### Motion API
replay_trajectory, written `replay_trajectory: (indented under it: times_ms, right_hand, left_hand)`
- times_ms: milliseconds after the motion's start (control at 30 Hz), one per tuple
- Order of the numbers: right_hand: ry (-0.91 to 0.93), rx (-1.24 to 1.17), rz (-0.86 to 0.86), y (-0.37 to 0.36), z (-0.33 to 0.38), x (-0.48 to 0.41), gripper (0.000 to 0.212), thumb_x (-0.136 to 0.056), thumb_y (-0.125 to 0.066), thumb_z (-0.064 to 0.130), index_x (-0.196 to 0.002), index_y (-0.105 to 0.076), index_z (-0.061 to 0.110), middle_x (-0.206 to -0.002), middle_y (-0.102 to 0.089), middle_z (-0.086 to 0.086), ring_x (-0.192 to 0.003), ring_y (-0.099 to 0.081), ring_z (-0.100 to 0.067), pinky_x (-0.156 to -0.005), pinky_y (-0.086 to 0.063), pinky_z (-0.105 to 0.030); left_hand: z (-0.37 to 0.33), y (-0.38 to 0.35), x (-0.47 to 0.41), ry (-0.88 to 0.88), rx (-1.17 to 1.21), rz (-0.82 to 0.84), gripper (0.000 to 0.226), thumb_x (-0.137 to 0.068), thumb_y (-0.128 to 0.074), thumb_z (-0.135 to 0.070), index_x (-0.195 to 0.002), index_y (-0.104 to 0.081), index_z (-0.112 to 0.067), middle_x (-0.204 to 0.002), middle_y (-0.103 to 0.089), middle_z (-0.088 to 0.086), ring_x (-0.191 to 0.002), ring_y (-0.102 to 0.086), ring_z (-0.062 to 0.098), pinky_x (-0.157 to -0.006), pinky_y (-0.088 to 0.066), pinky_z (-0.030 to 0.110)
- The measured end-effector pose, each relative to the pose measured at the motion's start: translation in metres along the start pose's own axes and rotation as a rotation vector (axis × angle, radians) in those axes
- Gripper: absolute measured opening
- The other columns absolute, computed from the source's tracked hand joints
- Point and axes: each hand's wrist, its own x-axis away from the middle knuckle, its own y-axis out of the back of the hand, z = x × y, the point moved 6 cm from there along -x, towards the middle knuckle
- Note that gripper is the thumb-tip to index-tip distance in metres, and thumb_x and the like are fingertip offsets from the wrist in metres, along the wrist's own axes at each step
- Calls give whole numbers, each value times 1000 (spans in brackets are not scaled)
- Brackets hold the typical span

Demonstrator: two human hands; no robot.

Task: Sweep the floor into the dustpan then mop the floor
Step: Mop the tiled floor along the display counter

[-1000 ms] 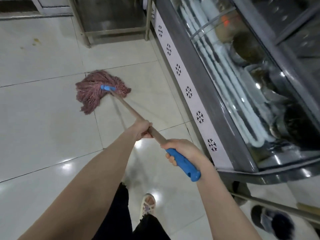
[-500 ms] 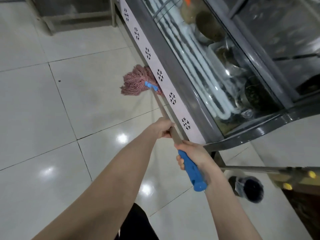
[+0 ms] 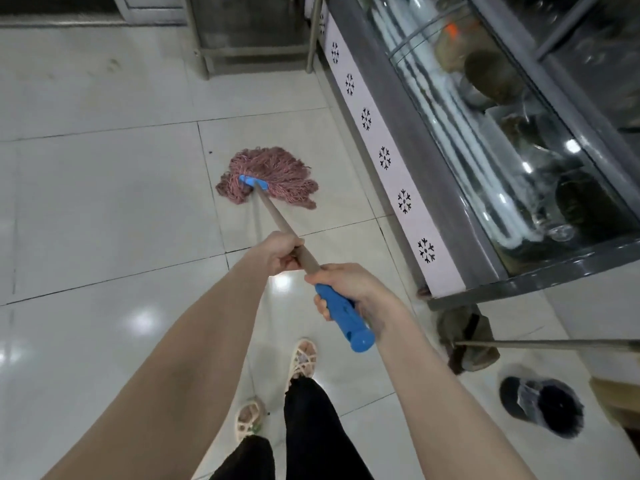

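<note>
Now the mop head (image 3: pixel 268 176) swings off the display chiller (image 3: pixel 391 161) onto open floor (image 3: pixel 104 202). Left hand (image 3: pixel 280 252) and right hand (image 3: pixel 348 285) keep their grip closed round the mop handle (image 3: pixel 273 213). Sweeping's presumably finished.

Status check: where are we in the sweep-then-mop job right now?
Sweeping seems finished, though no dustpan is in view to confirm it. Mopping is in hand: the left hand and right hand grip the mop handle, with the mop head spread flat on the floor tiles beside the display case. Left: faint smudges on the far tiles look unmopped.
</note>
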Motion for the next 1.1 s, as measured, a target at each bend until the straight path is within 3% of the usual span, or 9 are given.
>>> replay_trajectory:
  times_ms: [100, 233, 400, 533, 633, 733, 800, 900, 1100]
  right_hand:
    - [12, 55, 85, -58, -13, -2, 17, -90, -62, 7, -101, -50, 7, -62, -46, -10, -32, -46, -14, -36, -41, -17]
    - [20, 146, 171, -118, -35, -3, 14, -89, -63, 10, -96, -52, 6, -57, -48, -9, -34, -48, -13, -37, -39, -17]
    - [-3, 222, 160, -143, -46, 0, 15, -87, -63, 9, -100, -58, 4, -54, -49, -8, -32, -46, -12, -37, -37, -16]
    - [-3, 219, 119, -126, -33, 8, 16, -88, -62, 9, -103, -58, 4, -58, -49, -10, -32, -46, -11, -36, -38, -16]
    - [22, 206, 28, -97, -26, 15, 29, -89, -61, 9, -115, -59, -3, -58, -49, -10, -32, -46, -10, -36, -38, -16]
    - [17, 161, -53, -66, -25, 23, 34, -89, -61, 9, -120, -57, -4, -58, -50, -11, -33, -45, -11, -36, -38, -17]
    - [22, 119, -105, -45, -21, 23, 34, -89, -61, 9, -121, -57, -3, -58, -49, -11, -33, -45, -12, -36, -38, -18]
    - [17, 46, -164, -22, -9, 15, 33, -90, -61, 10, -120, -57, -2, -58, -48, -11, -32, -44, -12, -35, -38, -17]
    - [32, -29, -196, 2, 50, -40, 22, -89, -63, 9, -109, -61, 0, -57, -48, -11, -32, -43, -13, -35, -38, -17]
  left_hand:
    - [23, 67, 25, 9, 58, -94, 9, -99, -44, -5, -94, -48, 2, -87, -54, 17, -78, -60, 25, -68, -56, 36]
    - [56, 140, 56, 24, 119, -227, 17, -99, -42, -3, -82, -46, 0, -81, -53, 16, -68, -57, 23, -39, -53, 25]
    - [84, 175, 70, 33, 148, -293, 19, -98, -43, -4, -79, -45, -1, -81, -55, 19, -65, -58, 26, -34, -50, 25]
    - [73, 157, 58, -30, 186, -267, 9, -97, -45, -2, -88, -45, 0, -76, -51, 14, -62, -56, 24, -37, -51, 28]
    - [59, 121, 43, -44, 162, -207, 5, -97, -44, -1, -101, -41, 1, -76, -48, 12, -59, -54, 24, -37, -50, 30]
    - [45, 76, 30, -72, 129, -106, 5, -97, -44, -2, -93, -41, -1, -73, -44, 10, -54, -49, 23, -31, -44, 23]
    - [33, 48, 19, -68, 113, -46, 13, -96, -44, -1, -84, -41, -4, -74, -46, 12, -58, -52, 24, -36, -49, 29]
    - [14, 14, -1, -51, 62, 39, 7, -96, -45, -2, -89, -43, -2, -79, -52, 15, -66, -58, 26, -49, -53, 36]
    - [-48, 4, -68, -30, 9, 58, 6, -97, -45, -6, -96, -44, 0, -84, -53, 15, -73, -61, 26, -52, -55, 34]
